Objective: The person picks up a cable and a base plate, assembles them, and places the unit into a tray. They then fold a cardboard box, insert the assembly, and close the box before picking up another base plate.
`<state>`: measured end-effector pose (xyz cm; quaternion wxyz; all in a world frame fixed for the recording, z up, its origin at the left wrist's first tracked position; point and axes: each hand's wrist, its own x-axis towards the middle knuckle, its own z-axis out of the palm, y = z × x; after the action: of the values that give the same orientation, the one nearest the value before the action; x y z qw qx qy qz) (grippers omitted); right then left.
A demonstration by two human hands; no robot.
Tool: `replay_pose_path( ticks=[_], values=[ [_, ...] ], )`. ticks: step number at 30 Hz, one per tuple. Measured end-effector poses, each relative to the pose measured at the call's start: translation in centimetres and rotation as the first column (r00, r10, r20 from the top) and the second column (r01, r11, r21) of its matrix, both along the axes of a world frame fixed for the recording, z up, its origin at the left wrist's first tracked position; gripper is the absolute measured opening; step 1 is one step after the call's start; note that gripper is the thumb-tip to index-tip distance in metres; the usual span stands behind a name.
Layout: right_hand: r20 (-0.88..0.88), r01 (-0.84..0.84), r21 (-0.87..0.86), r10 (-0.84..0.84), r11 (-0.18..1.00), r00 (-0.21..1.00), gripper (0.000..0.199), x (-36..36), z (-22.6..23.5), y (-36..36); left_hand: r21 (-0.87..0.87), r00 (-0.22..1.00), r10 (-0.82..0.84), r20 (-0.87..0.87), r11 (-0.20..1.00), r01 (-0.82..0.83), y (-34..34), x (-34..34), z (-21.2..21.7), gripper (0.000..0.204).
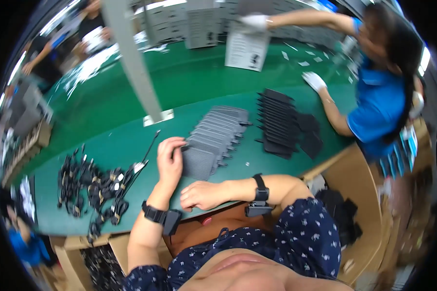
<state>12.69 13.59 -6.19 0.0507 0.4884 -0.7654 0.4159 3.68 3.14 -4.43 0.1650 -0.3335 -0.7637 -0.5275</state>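
My left hand (169, 157) is bent over the near left corner of a row of overlapping grey mesh panels (199, 162). Its thumb and fingers close around a small dark piece too blurred to name. Short black stubs stick out along the right side of those panels. Close to the table's front edge, my right hand (202, 195) rests with its fingers loosely curled together, and nothing shows in it. Bundled black cables (90, 182) lie in a heap left of my left hand, one cable end reaching up toward the panels.
A second row of black panels (277, 121) lies to the right on the green table (189, 87). Across it, a gloved co-worker (383, 97) holds a printed white box (247, 48). A white post (133, 63) rises from the table. Open cardboard boxes (361, 194) stand below its front edge.
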Motion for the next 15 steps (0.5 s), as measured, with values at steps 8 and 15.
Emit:
replay_pose_path(
  ticks=[8,15],
  values=[
    [-0.060,-0.081,-0.005,0.081,0.997,0.995,0.004,0.4,-1.1,0.2,-0.060,0.993,-0.113,0.038,0.992,0.115,0.8,0.4,-0.2,0.011],
    [-0.089,-0.017,0.014,0.018,1.000,0.996,0.003,1.1,-0.5,-0.1,-0.039,0.975,-0.171,0.144,0.983,0.178,0.3,0.1,-1.4,0.011]
  ],
)
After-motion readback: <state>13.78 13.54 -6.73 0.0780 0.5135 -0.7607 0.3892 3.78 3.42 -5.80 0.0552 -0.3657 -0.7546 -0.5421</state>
